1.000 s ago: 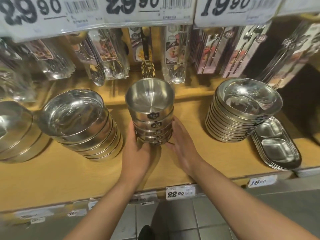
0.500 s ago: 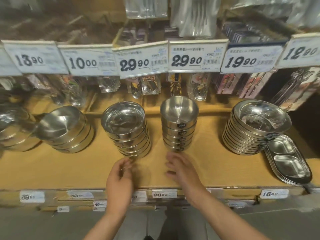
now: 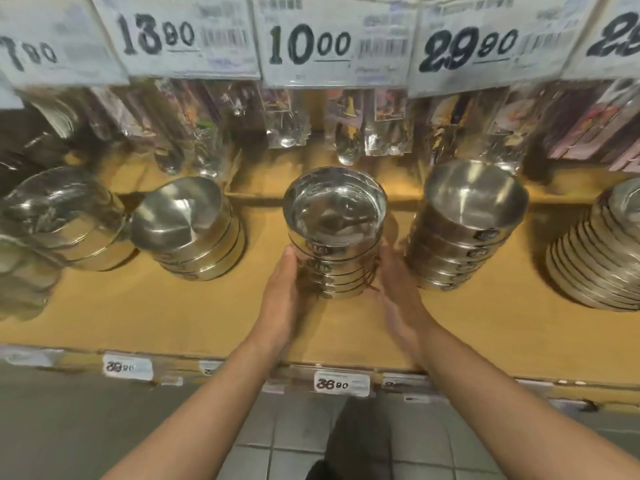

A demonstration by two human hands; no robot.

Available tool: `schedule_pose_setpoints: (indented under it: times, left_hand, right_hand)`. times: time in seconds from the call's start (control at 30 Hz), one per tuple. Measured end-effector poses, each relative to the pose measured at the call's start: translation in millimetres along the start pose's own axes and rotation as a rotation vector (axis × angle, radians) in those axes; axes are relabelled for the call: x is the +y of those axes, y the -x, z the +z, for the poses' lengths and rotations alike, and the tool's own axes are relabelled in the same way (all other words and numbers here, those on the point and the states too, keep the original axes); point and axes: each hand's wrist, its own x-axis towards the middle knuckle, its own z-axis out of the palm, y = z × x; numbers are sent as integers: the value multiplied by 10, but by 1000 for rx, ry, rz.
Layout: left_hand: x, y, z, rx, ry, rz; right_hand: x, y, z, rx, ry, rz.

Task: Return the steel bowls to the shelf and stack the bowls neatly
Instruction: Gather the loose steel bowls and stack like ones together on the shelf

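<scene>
A stack of several steel bowls (image 3: pixel 334 233) stands upright in the middle of the wooden shelf (image 3: pixel 180 317). My left hand (image 3: pixel 282 296) presses flat against the stack's left side. My right hand (image 3: pixel 398 292) cups its right side, fingers extended. To the right stands a taller stack of deeper steel bowls (image 3: pixel 465 223) with dark labels. Left of my hands, another stack of steel bowls (image 3: pixel 188 230) leans backward.
A tilted pile of shallow steel plates (image 3: pixel 602 251) sits at the far right, more steel bowls (image 3: pixel 59 220) at the far left. Packaged cutlery (image 3: pixel 287 119) hangs behind under price tags (image 3: pixel 329 43). The shelf edge carries price labels (image 3: pixel 341 384); tiled floor lies below.
My hands left the labelled bowl stack, drew back, then moved left and closed around the neighbouring stack. The view shifted left and closer.
</scene>
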Motion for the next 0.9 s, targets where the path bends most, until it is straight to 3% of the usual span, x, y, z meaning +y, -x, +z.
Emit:
schedule_pose_setpoints:
  times: [0.27,0.9]
  left_hand:
    - [92,-253,-183,-9,52,-10]
    - [123,-397,-333,-79,61,25]
  right_hand:
    - [79,-406,183,11,153,-21]
    - [163,-580,285,95,188,43]
